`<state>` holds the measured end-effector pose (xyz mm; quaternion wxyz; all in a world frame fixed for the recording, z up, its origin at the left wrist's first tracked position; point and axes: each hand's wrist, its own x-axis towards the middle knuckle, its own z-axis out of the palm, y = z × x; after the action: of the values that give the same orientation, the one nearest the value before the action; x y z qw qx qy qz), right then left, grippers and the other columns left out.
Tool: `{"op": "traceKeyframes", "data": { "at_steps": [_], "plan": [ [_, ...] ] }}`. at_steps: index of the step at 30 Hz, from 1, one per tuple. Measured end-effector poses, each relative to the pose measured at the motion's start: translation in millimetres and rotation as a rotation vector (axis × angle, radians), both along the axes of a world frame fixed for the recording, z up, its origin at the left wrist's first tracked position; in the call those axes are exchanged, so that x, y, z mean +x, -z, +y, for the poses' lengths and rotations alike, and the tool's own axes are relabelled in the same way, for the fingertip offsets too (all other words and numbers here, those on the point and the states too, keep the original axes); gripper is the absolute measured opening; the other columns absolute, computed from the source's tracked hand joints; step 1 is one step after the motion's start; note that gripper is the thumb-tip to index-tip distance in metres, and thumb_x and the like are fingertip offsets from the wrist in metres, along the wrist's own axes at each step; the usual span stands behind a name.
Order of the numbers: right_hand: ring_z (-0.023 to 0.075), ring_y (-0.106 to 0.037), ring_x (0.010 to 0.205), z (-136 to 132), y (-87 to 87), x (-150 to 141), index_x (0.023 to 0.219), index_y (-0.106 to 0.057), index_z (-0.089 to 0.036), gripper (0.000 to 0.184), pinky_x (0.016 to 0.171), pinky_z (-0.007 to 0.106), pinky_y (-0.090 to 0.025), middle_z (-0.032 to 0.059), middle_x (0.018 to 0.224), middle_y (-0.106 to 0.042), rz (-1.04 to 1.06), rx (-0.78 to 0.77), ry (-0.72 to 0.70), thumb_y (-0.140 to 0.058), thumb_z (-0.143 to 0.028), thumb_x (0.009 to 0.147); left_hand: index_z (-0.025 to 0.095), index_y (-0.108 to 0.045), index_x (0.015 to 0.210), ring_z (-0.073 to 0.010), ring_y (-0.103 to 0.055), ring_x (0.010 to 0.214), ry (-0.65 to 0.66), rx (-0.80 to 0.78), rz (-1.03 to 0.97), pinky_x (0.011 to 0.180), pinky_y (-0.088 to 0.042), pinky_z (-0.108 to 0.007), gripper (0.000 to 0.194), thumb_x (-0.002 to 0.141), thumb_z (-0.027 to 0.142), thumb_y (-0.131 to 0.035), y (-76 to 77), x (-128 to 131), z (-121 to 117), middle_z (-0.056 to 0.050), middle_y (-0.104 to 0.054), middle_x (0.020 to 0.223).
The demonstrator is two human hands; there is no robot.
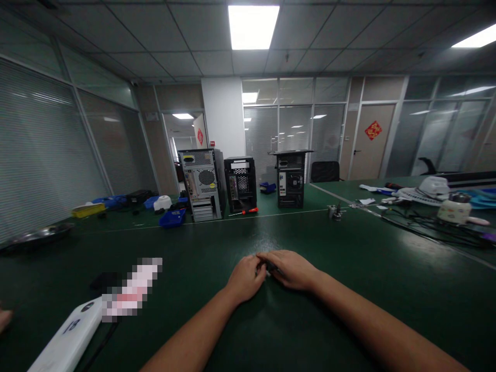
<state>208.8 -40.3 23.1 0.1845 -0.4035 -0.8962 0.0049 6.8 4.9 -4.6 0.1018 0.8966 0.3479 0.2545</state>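
Observation:
Close together above the green tabletop [186, 258], my two hands meet around a small dark and greyish thing [268, 270], mostly hidden by the fingers. My left hand [245, 279] is closed, thumb and fingertips pinched at its left side. From the right, my right hand [292, 269] curls over it with bent fingers, closed too. What the thing is cannot be made out.
Three computer cases [204, 181] stand across the table, with a red screwdriver [250, 211] and blue tray [172, 218] nearby. Metal parts [335, 212] sit right of them. Cables [422, 230] lie far right. A white device [65, 336] is at left, near another person's hand [4, 318].

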Motion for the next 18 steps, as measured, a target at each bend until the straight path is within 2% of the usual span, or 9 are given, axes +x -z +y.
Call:
{"op": "traceKeyframes", "data": {
  "at_steps": [5,8,10,14,18],
  "plan": [
    [0.0255,-0.056,0.117,13,8.9,28,0.145,-0.04,-0.019,0.059,0.101,0.041,-0.043,0.0136,0.128,-0.059,0.023,-0.01,0.143,-0.05,-0.014,0.086,0.021,-0.063,0.077,-0.0204,-0.058,0.082,-0.047,0.051,0.058,0.076,-0.039,-0.031,0.038,0.101,0.033,-0.036,-3.7,0,-2,-0.005,-0.064,0.078],
    [0.0248,-0.055,0.114,16,10.2,45,0.133,-0.048,-0.015,0.052,0.101,0.039,-0.042,0.0144,0.126,-0.059,0.092,-0.037,0.252,-0.05,-0.01,0.081,0.022,-0.067,0.085,-0.0208,-0.058,0.086,-0.046,0.03,0.029,0.078,-0.039,-0.03,0.029,0.099,0.034,-0.044,-2.6,0,-2,-0.005,-0.066,0.083],
    [0.0238,-0.057,0.105,13,7.0,48,0.122,-0.052,-0.017,0.043,0.095,0.038,-0.043,0.012,0.117,-0.062,0.097,-0.056,0.293,-0.053,-0.011,0.08,0.023,-0.069,0.094,-0.0207,-0.059,0.089,-0.033,0.005,-0.003,0.08,-0.04,-0.03,0.018,0.094,0.031,-0.052,-1.4,-1,-1,-0.004,-0.067,0.087],
    [0.0219,-0.058,0.091,3,-0.8,26,0.109,-0.056,-0.02,0.026,0.085,0.036,-0.042,0.0075,0.103,-0.064,0.012,-0.033,0.199,-0.061,-0.025,0.084,0.024,-0.07,0.098,-0.0203,-0.058,0.089,0.008,-0.013,-0.023,0.082,-0.04,-0.03,0.015,0.091,0.031,-0.059,-0.9,-2,-1,-0.003,-0.069,0.087],
    [0.0222,-0.058,0.095,-1,-0.5,-4,0.104,-0.056,-0.021,0.017,0.085,0.035,-0.039,0.0068,0.102,-0.064,-0.088,0.017,0.116,-0.057,-0.032,0.091,0.022,-0.071,0.085,-0.0196,-0.058,0.085,0.043,-0.001,0.01,0.08,-0.039,-0.03,0.022,0.094,0.036,-0.057,-1.2,-2,0,-0.003,-0.07,0.082]
  ]
}}
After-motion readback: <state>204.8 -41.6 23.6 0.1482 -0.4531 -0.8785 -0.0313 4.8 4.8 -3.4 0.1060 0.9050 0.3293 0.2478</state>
